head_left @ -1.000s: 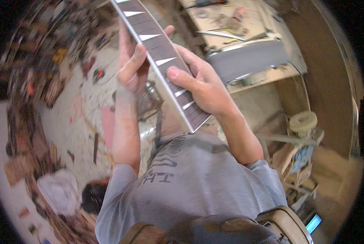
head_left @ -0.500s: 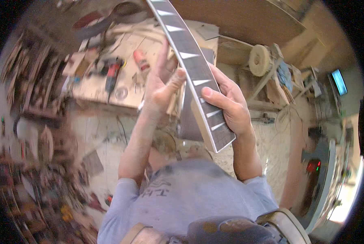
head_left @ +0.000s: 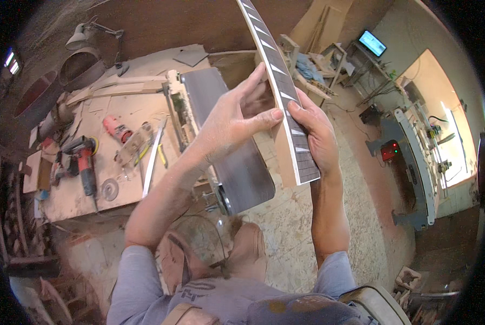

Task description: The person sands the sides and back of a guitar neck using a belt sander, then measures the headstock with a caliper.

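Observation:
A long guitar neck [head_left: 279,81] with a dark fretboard and pale slanted inlays rises from the picture's middle to its top edge. My left hand [head_left: 232,123] grips its pale wooden side, thumb pressed to the fretboard edge. My right hand [head_left: 314,130] wraps around the neck's lower part from the right, just above its squared end. Both forearms come up from my grey shirt at the bottom.
A belt sander [head_left: 237,162] with a dark belt stands directly under the neck. The dusty workbench [head_left: 90,200] to the left carries a red angle grinder [head_left: 83,157], another red tool [head_left: 116,129] and a metal ruler [head_left: 151,158]. A grey machine [head_left: 415,157] stands at the right.
My head has turned, so the room slid across the view and the bench and belt sander now lie under the neck. Both hands kept their grip on the neck throughout.

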Available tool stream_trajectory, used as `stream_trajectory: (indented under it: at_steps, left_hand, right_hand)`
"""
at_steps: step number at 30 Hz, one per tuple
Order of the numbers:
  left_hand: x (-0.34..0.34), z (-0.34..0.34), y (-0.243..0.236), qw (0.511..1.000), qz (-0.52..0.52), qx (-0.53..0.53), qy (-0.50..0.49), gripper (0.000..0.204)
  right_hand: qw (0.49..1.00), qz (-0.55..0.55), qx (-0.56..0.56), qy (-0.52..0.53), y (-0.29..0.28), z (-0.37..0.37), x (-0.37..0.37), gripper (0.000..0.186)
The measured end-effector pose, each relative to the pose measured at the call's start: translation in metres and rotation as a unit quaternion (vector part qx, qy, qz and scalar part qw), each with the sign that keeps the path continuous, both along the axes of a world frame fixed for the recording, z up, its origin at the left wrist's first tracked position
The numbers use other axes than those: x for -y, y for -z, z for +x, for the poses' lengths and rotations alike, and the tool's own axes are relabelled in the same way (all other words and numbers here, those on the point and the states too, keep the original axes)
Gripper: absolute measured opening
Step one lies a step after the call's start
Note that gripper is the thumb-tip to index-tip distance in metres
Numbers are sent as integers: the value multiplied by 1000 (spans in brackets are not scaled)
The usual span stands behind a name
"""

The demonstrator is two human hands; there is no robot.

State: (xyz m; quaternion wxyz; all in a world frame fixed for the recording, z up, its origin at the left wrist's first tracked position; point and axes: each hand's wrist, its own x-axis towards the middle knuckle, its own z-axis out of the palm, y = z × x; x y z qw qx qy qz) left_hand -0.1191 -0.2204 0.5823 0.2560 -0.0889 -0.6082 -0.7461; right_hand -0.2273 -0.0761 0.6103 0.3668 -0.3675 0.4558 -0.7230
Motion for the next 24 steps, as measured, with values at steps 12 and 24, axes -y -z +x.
stream_trajectory:
  at_steps: [12, 24]
  left_hand:
    - [-42, 140, 88, 930, 4, -131, -344, 41]
    - [-87, 241, 404, 897, 106, 204, -377, 14]
  right_hand:
    - [931, 125, -328, 97, 37, 8, -40, 43]
    - [775, 375, -485, 153, 24, 47, 16, 38]
